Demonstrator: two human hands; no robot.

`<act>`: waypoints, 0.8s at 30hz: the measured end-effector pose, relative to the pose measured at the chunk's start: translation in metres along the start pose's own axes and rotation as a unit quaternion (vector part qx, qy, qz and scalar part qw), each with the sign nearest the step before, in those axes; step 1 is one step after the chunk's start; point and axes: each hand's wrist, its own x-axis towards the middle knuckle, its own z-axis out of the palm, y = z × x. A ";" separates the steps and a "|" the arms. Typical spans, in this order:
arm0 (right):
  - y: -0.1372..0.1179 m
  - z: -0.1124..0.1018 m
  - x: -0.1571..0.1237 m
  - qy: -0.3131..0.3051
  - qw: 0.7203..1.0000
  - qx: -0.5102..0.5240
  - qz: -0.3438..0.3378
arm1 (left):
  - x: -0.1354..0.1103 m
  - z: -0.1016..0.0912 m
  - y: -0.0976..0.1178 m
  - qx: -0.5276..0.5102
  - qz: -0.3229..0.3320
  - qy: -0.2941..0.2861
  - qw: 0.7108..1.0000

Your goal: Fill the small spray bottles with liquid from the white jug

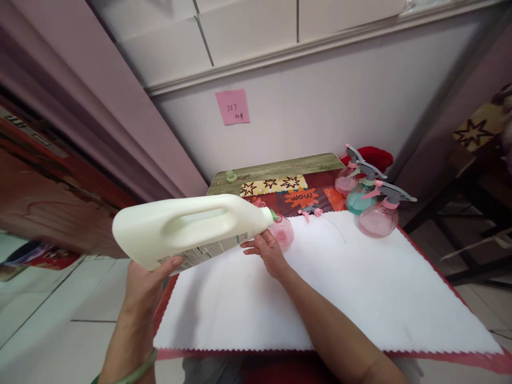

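Layout, table [320, 161] before wall [304, 112].
Cloth [352, 277] on table; bottle [284, 234] near its rear edge; jug [192, 239] left of bottle, neck at mouth; spray head [310, 212] behind-right; spray bottles [362, 200] farther right; cap [231, 177] rear left.

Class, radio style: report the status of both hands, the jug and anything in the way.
Left hand holding jug, tipped toward pink bottle. Right hand by jug's neck, grip unclear. No obstruction visible at spout; loose spray head right of bottle.
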 end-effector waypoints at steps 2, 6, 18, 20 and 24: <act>0.000 0.000 0.000 -0.003 1.000 0.003 0.000 | 0.001 0.000 -0.001 0.002 0.000 0.003 1.000; -0.001 0.001 0.000 0.001 1.000 0.001 0.003 | 0.000 0.001 0.000 -0.009 -0.001 0.005 1.000; -0.001 0.001 0.000 0.000 1.000 0.006 0.003 | -0.001 0.000 0.000 0.001 0.004 -0.006 1.000; -0.001 0.001 0.000 0.000 1.000 0.005 0.003 | 0.000 -0.001 -0.002 0.004 0.011 -0.011 1.000; -0.002 0.002 0.000 0.002 1.000 0.000 0.005 | 0.002 -0.004 -0.005 0.010 0.020 -0.015 1.000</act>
